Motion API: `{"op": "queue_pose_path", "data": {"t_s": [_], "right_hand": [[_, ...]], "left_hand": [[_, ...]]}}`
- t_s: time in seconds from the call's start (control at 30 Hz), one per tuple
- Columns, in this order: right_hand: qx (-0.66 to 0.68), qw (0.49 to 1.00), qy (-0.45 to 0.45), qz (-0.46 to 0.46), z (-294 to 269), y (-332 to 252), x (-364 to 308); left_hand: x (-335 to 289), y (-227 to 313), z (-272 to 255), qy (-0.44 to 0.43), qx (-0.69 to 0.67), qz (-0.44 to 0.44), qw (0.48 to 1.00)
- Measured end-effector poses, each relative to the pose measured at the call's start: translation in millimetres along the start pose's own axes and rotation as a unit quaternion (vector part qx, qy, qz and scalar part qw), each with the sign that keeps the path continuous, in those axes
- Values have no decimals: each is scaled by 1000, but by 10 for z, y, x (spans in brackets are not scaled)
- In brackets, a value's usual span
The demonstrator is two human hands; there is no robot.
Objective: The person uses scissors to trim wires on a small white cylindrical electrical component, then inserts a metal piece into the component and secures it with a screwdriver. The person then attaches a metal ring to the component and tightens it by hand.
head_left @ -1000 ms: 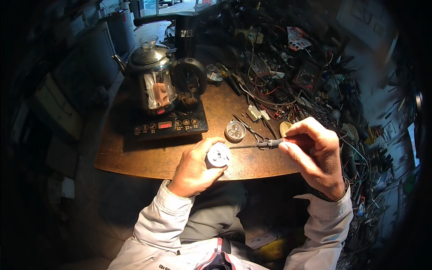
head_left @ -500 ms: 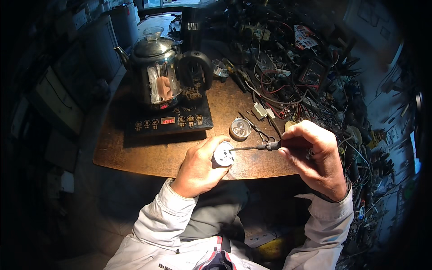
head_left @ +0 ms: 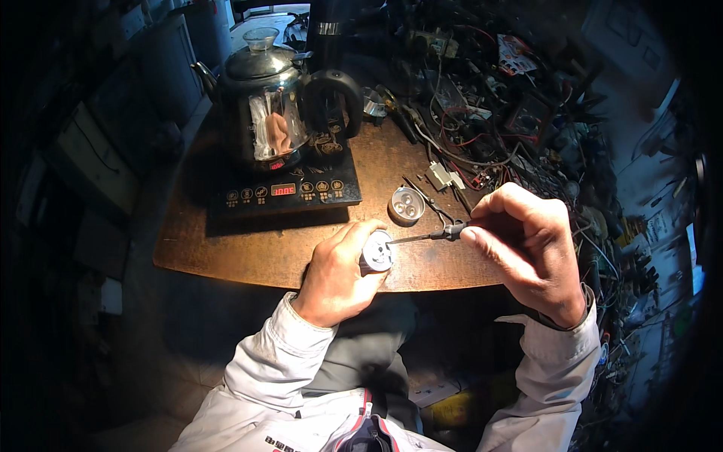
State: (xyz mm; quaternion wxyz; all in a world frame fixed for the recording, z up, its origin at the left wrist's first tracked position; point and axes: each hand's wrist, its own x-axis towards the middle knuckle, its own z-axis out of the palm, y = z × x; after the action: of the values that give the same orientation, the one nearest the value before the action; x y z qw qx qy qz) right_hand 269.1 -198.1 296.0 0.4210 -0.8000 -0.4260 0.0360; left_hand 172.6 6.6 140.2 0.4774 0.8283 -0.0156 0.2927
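Note:
My left hand (head_left: 337,273) is closed round a short cylindrical lamp part, its round white face (head_left: 379,251) turned up. Dark spots, perhaps holes or contacts, mark that face. In my right hand (head_left: 533,252) is a thin-shafted tool (head_left: 423,236) with a dark collar and handle; whether it is a screwdriver or a soldering iron I cannot tell. Its tip meets the upper right part of the white face. Just beyond, a round cup with three lenses (head_left: 407,205) stands on the wooden table (head_left: 256,260). Scissors (head_left: 443,214) lie beside the cup, partly behind the tool.
A shiny kettle (head_left: 265,113) stands on a black hot plate (head_left: 285,194) with a lit red display at the left. Tangled wires (head_left: 467,139), a pale connector (head_left: 443,178) and loose parts heap up on the right. The table's curved front edge runs just past my hands.
The view has tilted slightly, so the table sits a little higher in it. My right hand has shifted slightly up in the picture; the tool's tip is still at the white face.

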Motion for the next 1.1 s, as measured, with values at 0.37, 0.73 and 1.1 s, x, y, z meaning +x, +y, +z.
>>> {"op": "queue_pose_path", "data": {"t_s": [0.37, 0.73, 1.1], "right_hand": [[-20, 970, 228, 77, -206, 849, -239], [-365, 894, 253, -60, 460, 1497, -5], [-250, 954, 135, -92, 1078, 1358, 191]], "left_hand": [[30, -22, -36, 4, -105, -121, 987], [-10, -70, -65, 8, -106, -113, 988], [-31, -101, -39, -2, -124, -124, 984]]}}
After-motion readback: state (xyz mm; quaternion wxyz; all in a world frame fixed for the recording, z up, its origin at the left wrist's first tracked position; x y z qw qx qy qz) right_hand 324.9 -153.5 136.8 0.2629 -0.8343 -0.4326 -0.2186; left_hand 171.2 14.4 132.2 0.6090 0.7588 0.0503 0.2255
